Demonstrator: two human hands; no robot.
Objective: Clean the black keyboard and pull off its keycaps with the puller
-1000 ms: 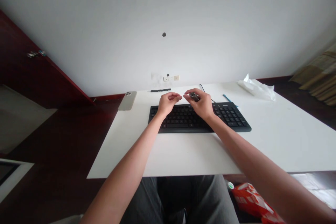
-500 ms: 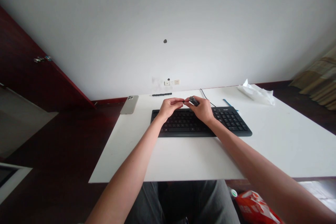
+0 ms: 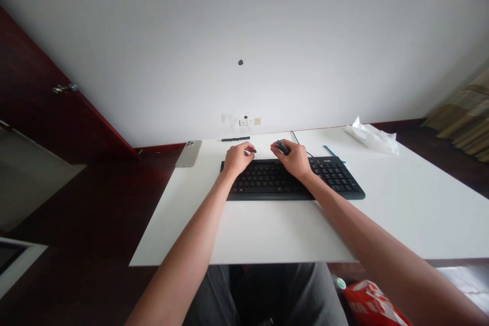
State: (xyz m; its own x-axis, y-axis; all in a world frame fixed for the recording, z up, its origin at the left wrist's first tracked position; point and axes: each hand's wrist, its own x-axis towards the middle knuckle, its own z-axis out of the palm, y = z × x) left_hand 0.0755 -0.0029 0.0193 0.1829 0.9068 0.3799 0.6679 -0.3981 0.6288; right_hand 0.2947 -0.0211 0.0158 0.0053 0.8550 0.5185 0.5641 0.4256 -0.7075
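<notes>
A black keyboard (image 3: 336, 175) lies on the white table (image 3: 267, 229). My left hand (image 3: 237, 159) hovers over the keyboard's back left edge, its fingers closed in a pinch on a small dark piece (image 3: 254, 151) that I cannot name for sure. My right hand (image 3: 293, 159) is over the keyboard's back middle, closed around a small dark grey object (image 3: 282, 146). A short row of small black pieces (image 3: 236, 138) lies on the table just behind my left hand. The hands are a palm's width apart.
A phone (image 3: 189, 153) lies face down at the table's back left corner. A blue pen (image 3: 329, 150) and a black cable (image 3: 298, 138) lie behind the keyboard. Crumpled white tissue (image 3: 370, 135) sits at the back right. A red bag (image 3: 372, 303) is on the floor.
Half a second ago both hands met at the fingertips above the keyboard. My left hand has since pulled away to the left with the small dark piece; my right hand stayed.
</notes>
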